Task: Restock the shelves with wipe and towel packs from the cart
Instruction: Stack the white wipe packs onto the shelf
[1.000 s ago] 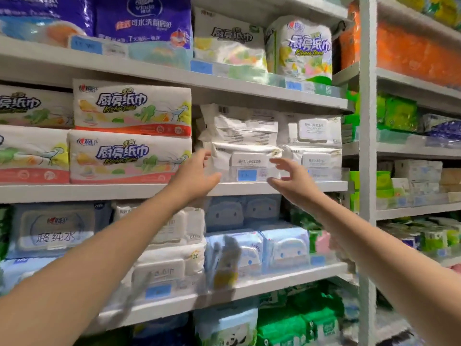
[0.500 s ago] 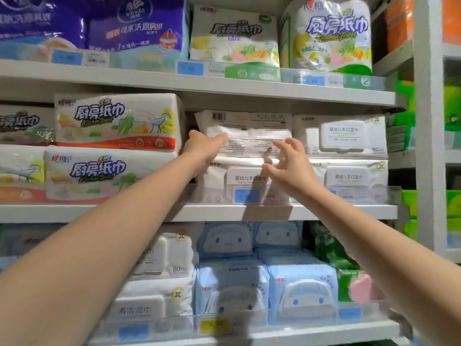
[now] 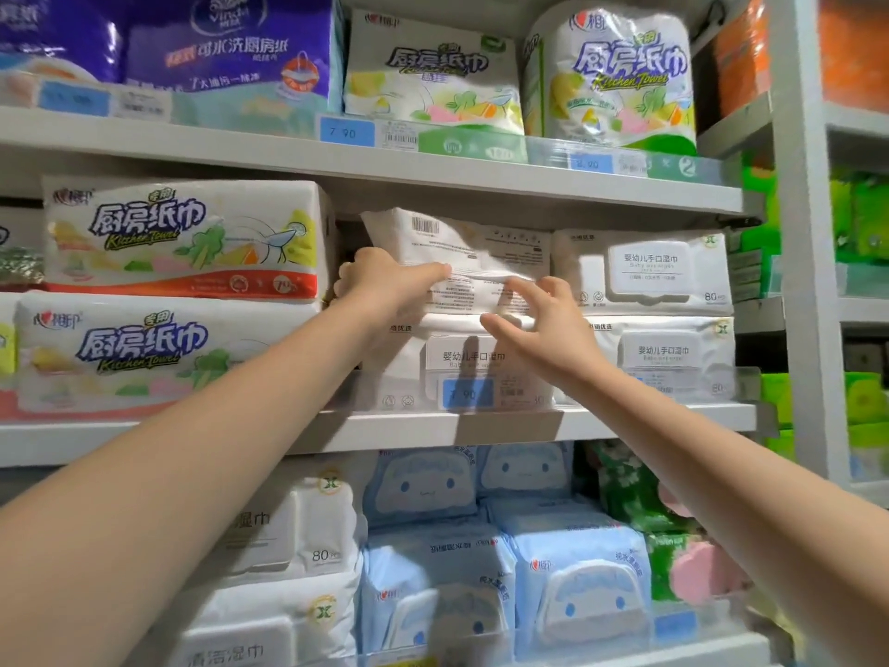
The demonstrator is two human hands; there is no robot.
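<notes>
The left hand point(image 3: 380, 286) grips the left end of a wipe pack point(image 3: 481, 252), tilted on a lower pack point(image 3: 462, 363) on the shelf point(image 3: 385, 430). The right hand point(image 3: 543, 324), spread wide, seems to touch its front. Towel packs point(image 3: 183, 238) sit close on the left, more wipes point(image 3: 644, 272) on the right.

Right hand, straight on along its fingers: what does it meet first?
Probably the upper, barcode-side wipe pack; the right hand looks nearly at its lower front edge, though depth is unclear.

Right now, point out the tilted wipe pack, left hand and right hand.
tilted wipe pack point(image 3: 481, 243): head view, printed front face.
left hand point(image 3: 385, 288): head view, back of hand.
right hand point(image 3: 548, 329): head view, back of hand.
</notes>
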